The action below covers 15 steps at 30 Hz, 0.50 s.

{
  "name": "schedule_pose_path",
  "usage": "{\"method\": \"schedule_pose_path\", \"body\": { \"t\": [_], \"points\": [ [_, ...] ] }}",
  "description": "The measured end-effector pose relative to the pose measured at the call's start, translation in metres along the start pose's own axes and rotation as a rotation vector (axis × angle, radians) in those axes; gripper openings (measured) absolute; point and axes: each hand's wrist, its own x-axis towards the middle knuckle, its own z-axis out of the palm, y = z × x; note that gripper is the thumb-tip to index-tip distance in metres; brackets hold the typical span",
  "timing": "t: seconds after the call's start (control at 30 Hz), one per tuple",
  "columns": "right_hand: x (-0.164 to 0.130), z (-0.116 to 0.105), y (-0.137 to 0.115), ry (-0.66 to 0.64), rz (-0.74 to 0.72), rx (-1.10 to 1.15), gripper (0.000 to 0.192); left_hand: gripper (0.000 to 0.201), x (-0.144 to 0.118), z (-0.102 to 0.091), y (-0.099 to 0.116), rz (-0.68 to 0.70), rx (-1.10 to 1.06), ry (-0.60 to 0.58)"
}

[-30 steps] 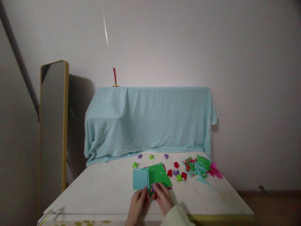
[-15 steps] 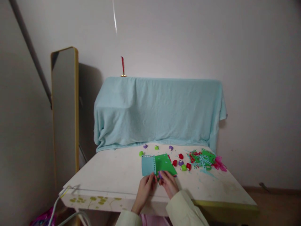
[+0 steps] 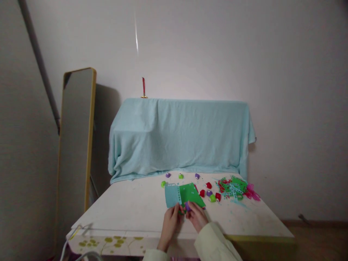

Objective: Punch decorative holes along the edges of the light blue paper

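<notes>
Working at the near edge of the white surface [image 3: 130, 210], both hands sit close together w/ a small purple punch [image 3: 187, 206] between them. Left hand [image 3: 171, 217] has fingers curled, tips at the near edge of the light-blue paper sheet [image 3: 172, 195]; looks pressed/pinched on the paper, but grip too small to tell for sure. Right hand [image 3: 197, 215], in a cream sleeve [image 3: 214, 243], is curled round the purple punch, which sits at the near edge of the green paper sheet [image 3: 191, 194]. Green sheet overlaps the blue one; blue has a row of punched holes along its right edge.

Beyond the sheets, more small punches are scattered on the surface: a green one [image 3: 163, 184] just left of the blue sheet, purple [image 3: 168, 175], green [image 3: 181, 176] and purple [image 3: 197, 176] in a row further back, and red, purple & green ones [image 3: 210, 194] clustered right of the green sheet. Far right: a pile of paper scraps [image 3: 233, 186], green/red/blue/pink. Behind the surface, a light-blue cloth [image 3: 179, 134] drapes over sth bulky. Gold-framed mirror [image 3: 76, 137] leans on the wall at left.
</notes>
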Motion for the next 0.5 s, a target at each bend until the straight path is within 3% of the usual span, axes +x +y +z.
{"method": "schedule_pose_path", "body": {
  "t": [0.23, 0.5],
  "points": [
    [0.003, -0.006, 0.004, -0.039, 0.002, -0.015, 0.030, 0.056, -0.002, 0.002, 0.003, -0.029, -0.042, -0.036],
    [0.001, -0.010, 0.002, -0.143, -0.046, -0.125, 0.029, 0.055, -0.002, -0.004, 0.016, -0.064, 0.072, -0.024]
  ]
}}
